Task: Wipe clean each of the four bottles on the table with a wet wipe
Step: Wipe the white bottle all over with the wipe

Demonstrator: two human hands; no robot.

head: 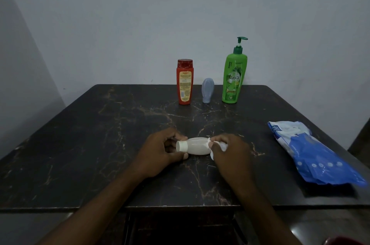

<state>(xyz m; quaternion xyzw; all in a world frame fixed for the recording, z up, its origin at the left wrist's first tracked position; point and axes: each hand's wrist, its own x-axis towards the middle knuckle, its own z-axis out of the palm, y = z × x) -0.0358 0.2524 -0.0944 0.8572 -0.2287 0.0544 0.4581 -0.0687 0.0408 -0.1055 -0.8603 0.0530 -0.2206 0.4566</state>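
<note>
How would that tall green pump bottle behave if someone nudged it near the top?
The green bottle would probably tip rather than slide: it stands tall on a narrow base, close to the table's far edge. Its pump head sticks out sideways, so it would likely not roll far once down. The smooth plastic looks slippery, more so under a wet wipe.

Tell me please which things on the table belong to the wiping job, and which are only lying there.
Belong to the job:
white bottle, held on its side by the left hand
wet wipe in the right hand
red bottle
grey-blue bottle
green pump bottle
blue wipes pack

Only lying about:
nothing that I can see
</note>
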